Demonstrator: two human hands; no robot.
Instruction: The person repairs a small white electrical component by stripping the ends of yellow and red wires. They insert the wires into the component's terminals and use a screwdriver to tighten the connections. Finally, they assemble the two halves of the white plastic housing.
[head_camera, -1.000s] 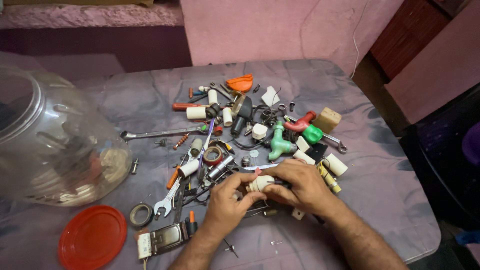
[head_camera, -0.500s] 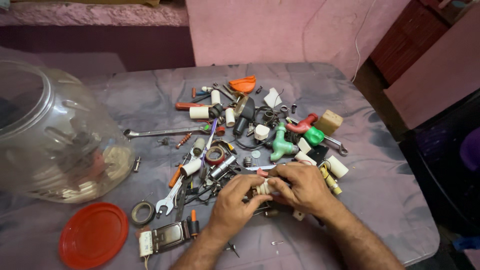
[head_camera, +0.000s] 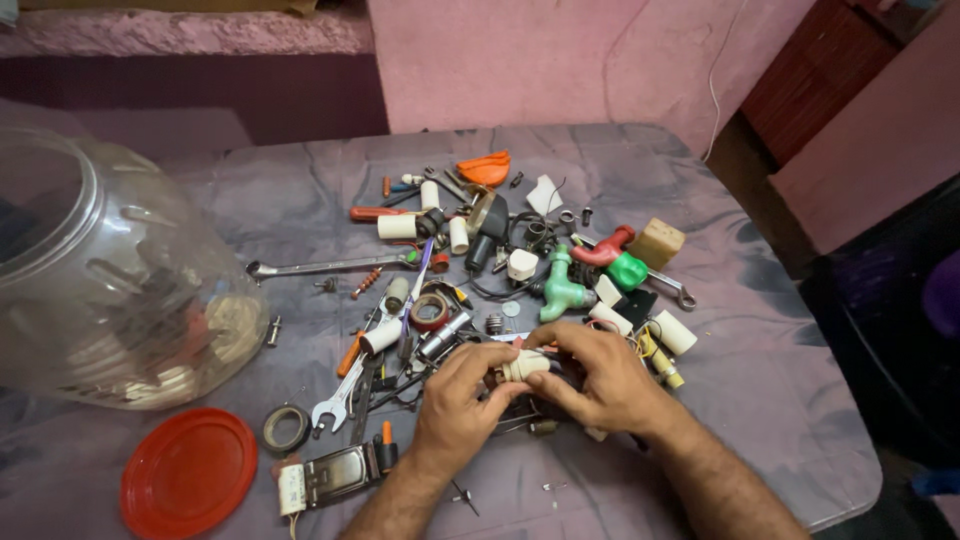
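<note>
While the big clear jar (head_camera: 110, 275) lies on its side left of the parts heap (head_camera: 500, 270), its red lid (head_camera: 188, 472) below, both hands have barely shifted; left hand (head_camera: 455, 400) and right hand (head_camera: 600, 380) pinch a small cream cylinder (head_camera: 524, 366) at the heap's near edge.

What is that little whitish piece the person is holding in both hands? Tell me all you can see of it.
The small cream-white part looks like plastic, short and roughly cylindrical, lying about level between the two hands. The left hand pinches its left end with thumb and fingertips; the right hand grips its right end, covering part of it. It is held just above the purple-grey table, at the near edge of the pile of small hardware. Finer detail is too small to tell.
</note>
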